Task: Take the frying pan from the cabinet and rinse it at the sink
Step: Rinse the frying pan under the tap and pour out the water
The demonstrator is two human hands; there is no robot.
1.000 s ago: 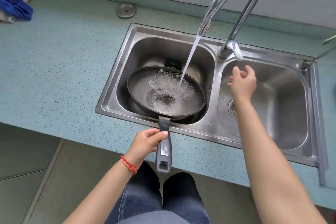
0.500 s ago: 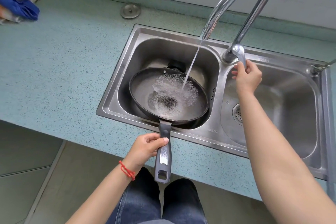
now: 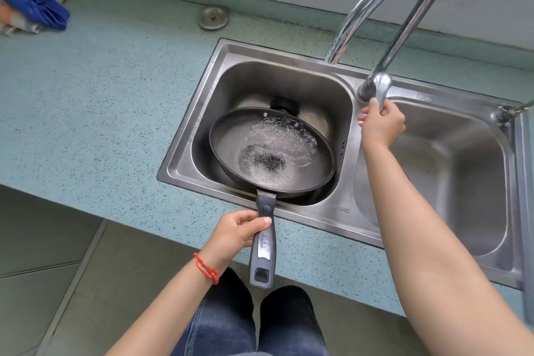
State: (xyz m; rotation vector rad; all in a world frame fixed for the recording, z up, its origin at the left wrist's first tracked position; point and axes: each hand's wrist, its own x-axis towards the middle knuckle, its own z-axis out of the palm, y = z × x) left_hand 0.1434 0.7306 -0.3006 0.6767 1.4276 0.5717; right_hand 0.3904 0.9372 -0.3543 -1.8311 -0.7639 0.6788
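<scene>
I am seeing one frying pan (image 3: 271, 150), holding water, sitting in the left of two sink (image 3: 289, 211) basins. My left hand (image 3: 237, 234) is clamping its handle; my right hand (image 3: 381, 124) is gripping the one faucet's lever (image 3: 380, 87).

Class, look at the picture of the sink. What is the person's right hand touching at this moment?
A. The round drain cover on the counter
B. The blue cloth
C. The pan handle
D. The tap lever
D: the right hand grips the tap lever at the base of the tap, while the left hand holds the pan handle.
</scene>
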